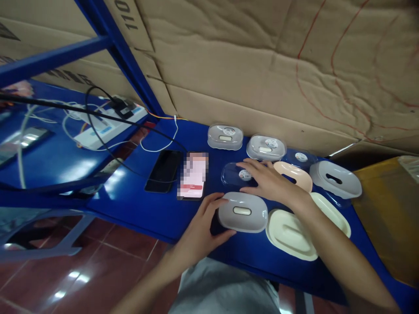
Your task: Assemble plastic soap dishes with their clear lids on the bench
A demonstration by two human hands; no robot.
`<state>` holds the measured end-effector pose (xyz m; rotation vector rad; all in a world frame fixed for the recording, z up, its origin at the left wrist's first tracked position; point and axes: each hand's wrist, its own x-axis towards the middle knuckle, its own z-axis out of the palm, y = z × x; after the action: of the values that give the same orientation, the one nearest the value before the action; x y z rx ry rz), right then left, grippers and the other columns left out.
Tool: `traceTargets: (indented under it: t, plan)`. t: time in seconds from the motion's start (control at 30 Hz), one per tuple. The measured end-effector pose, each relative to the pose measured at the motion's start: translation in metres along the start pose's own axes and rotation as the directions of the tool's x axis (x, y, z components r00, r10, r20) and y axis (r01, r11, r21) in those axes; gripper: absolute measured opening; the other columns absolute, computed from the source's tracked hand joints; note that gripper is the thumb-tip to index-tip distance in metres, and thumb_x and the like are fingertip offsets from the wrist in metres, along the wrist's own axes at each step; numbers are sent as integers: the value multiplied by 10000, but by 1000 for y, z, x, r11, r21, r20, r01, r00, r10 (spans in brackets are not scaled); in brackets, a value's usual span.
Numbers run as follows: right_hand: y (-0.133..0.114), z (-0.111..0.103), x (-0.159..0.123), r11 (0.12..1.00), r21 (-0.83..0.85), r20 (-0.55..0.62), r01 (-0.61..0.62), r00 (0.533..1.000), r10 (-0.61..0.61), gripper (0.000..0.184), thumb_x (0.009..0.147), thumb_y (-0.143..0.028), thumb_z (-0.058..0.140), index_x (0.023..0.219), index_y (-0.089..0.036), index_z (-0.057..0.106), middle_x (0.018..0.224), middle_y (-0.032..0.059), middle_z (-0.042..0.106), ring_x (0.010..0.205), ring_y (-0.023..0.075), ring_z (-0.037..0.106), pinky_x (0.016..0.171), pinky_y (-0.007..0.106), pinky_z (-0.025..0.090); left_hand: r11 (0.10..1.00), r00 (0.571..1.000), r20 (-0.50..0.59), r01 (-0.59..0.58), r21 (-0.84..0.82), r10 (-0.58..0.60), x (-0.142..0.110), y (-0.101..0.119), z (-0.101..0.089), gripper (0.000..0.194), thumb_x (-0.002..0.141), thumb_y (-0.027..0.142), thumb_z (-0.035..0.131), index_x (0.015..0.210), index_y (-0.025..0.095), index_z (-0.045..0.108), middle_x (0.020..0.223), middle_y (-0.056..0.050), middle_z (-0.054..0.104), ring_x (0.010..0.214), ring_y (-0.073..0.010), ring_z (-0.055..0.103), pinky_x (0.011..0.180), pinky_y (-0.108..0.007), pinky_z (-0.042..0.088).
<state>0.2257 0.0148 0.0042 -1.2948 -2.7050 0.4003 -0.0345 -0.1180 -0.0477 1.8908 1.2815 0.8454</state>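
Observation:
A grey oval soap dish (255,220) with a cream insert in its middle sits near the front edge of the blue table. My left hand (204,226) grips its left end, thumb at the near rim and fingers at the far rim. Just behind the dish is a clear plastic lid (228,174) with a round sticker. My right hand (266,181) holds this lid at its right side, fingers over the far edge and thumb at the near one. Whether the lid is lifted, I cannot tell. A cream oval piece (288,237) with a raised middle lies right of the grey dish.
Two lidded grey soap dishes (225,137) stand along the cardboard wall. A peach tray (301,178), another clear lid (294,157), a grey slotted piece (347,185) and a cream tray (337,213) lie at right. Two phones (163,170), cables and a power strip (111,126) are at left.

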Motion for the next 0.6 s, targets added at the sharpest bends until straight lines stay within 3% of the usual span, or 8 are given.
traceTargets:
  t: [0.27, 0.37, 0.5, 0.6]
  plan:
    - [8, 3, 3, 1000, -14, 99, 7, 995, -6, 848, 937, -442, 791, 1686, -263, 436, 1722, 196, 451, 1563, 418, 471, 1226, 666, 389, 999, 999, 7, -37, -38, 37, 0, -2, 1, 686, 898, 229, 862, 1454, 332, 474, 1565, -121, 494, 1478, -341, 561, 1178, -562, 544]
    - [10, -7, -3, 999, -47, 12, 21, 1000, -21, 797, 945, -436, 776, 1656, -225, 484, 1683, 207, 504, 1547, 408, 496, 1233, 649, 399, 998, 998, -6, -62, -31, 62, 0, -2, 2, 655, 907, 230, 847, 1438, 323, 476, 1552, -119, 502, 1475, -335, 559, 1179, -548, 543]
    - [-1, -23, -32, 1000, -17, -154, 23, 988, -25, 704, 991, -496, 715, 1623, -257, 521, 1642, 164, 569, 1502, 384, 553, 1232, 636, 424, 996, 995, -62, -85, -19, 83, 2, -4, 4, 668, 932, 256, 825, 1481, 323, 450, 1554, -129, 510, 1493, -343, 538, 1204, -572, 515]
    - [-21, -19, -64, 998, 60, -101, 19, 995, -13, 708, 1005, -516, 700, 1647, -318, 477, 1658, 127, 557, 1482, 372, 576, 1198, 626, 481, 995, 992, -91, -92, -28, 89, 2, -7, 7, 750, 935, 298, 838, 1547, 324, 406, 1543, -136, 538, 1475, -347, 555, 1209, -591, 505]
